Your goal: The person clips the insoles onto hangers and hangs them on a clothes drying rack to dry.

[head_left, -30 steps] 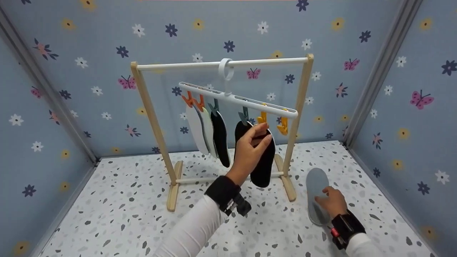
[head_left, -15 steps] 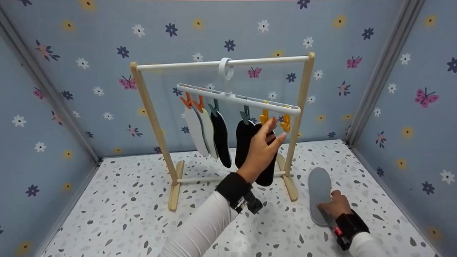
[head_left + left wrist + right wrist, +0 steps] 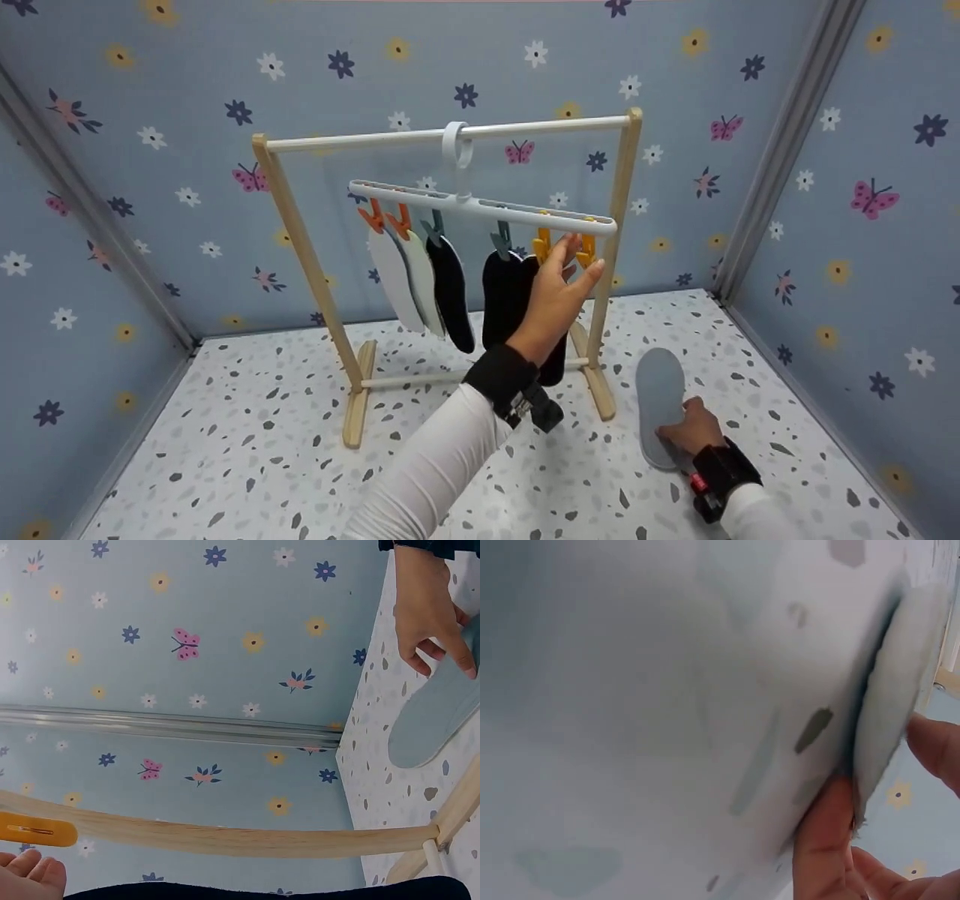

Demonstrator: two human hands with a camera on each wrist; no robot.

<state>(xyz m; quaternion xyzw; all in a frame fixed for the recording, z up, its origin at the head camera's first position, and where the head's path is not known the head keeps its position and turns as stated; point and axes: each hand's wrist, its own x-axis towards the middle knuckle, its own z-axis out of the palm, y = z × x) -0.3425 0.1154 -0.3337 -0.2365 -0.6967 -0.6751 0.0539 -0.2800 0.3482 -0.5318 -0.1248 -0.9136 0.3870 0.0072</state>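
Note:
My left hand [image 3: 556,296] reaches up to the yellow clip [image 3: 587,251] at the right end of the white hanger [image 3: 540,217]. Its fingers and thumb are spread on either side of that clip; in the left wrist view the fingertips show just below the yellow clip [image 3: 37,829], apart from it. Behind the hand hang two black insoles [image 3: 501,296], one partly hidden. On the right, my right hand [image 3: 697,429] pinches the edge of a grey insole [image 3: 660,379] lying on the speckled tabletop. In the right wrist view the insole's edge [image 3: 896,682] sits between thumb and fingers.
The hanger hooks over the white bar [image 3: 360,140] of a wooden rack [image 3: 304,247]. On its left half hang a white insole [image 3: 394,281], a pale green one [image 3: 421,281] and a black one [image 3: 450,300]. Flowered walls [image 3: 150,225] close in the back and sides.
My left hand has moved right and up, from in front of the black insole to the end yellow clip. The right hand has closed on the grey insole's right edge.

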